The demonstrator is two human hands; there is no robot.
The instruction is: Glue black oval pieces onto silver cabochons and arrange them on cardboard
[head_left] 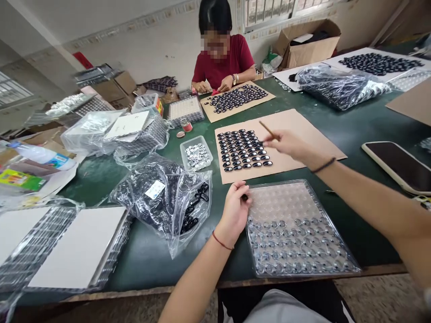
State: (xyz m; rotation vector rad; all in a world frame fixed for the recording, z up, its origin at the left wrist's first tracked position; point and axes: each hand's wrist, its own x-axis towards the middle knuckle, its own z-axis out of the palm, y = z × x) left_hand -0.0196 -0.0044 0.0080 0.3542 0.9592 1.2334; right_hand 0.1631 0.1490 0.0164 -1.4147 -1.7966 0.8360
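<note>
My left hand [235,211] is closed, pinching a small black oval piece [244,197] at the top left corner of a clear plastic tray [296,233] of round clear domes. My right hand [286,144] is closed on a thin brown stick [268,129], hovering over the right edge of rows of black oval pieces [243,150] laid on a brown cardboard sheet [303,130]. A small clear box of silvery parts [196,154] sits left of the sheet.
A plastic bag of black pieces [164,197] lies left of my left hand. A phone [399,165] lies at the right. Across the green table [353,121] a person in a red shirt [222,60] works over another cardboard sheet [237,99]. Stacked trays [67,244] occupy the near left.
</note>
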